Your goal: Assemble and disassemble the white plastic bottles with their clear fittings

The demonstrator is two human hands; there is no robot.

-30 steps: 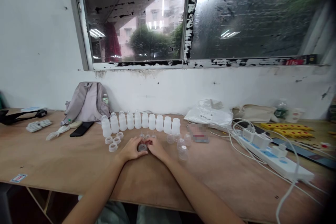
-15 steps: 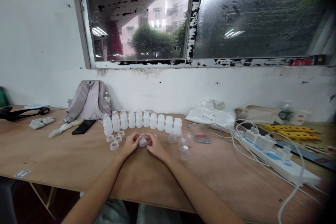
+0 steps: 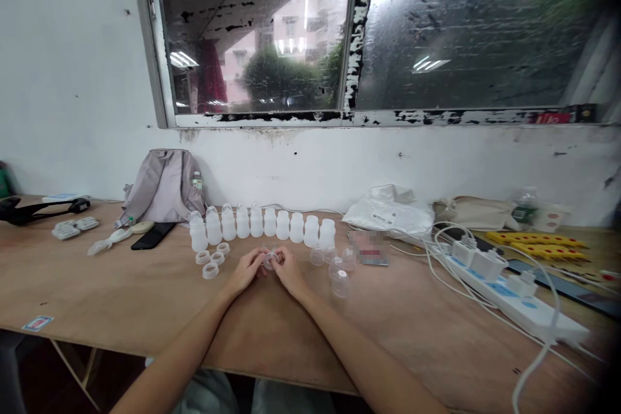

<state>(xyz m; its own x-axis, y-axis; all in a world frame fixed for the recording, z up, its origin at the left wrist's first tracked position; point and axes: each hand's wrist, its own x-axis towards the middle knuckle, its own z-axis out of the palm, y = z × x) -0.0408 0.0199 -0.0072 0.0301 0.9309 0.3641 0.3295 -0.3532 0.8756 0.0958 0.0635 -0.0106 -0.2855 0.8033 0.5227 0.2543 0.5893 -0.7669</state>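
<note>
My left hand (image 3: 250,270) and my right hand (image 3: 288,270) meet over the middle of the table, both closed on a small translucent bottle collar ring (image 3: 270,261). Its round opening faces me, and the fingers partly cover it, so whether a nipple sits in it I cannot tell. Just beyond the hands, white baby bottles (image 3: 297,228) stand upright in a curved row; those toward the left end carry clear tops. Left of my left hand lie several loose collar rings (image 3: 210,270). On the right, several clear domed caps (image 3: 340,283) rest on the table.
A grey backpack (image 3: 165,184) leans on the wall, with a black phone (image 3: 153,236) in front. Right of the caps are a partly blurred packet (image 3: 369,249), a white plastic bag (image 3: 391,210) and a power strip (image 3: 524,301) with loose cables. Yellow strips (image 3: 538,240) lie farther right.
The held piece has turned in my fingers, so its round opening now faces me. Both hands have shifted slightly right, and the fingers have closed in around it.
</note>
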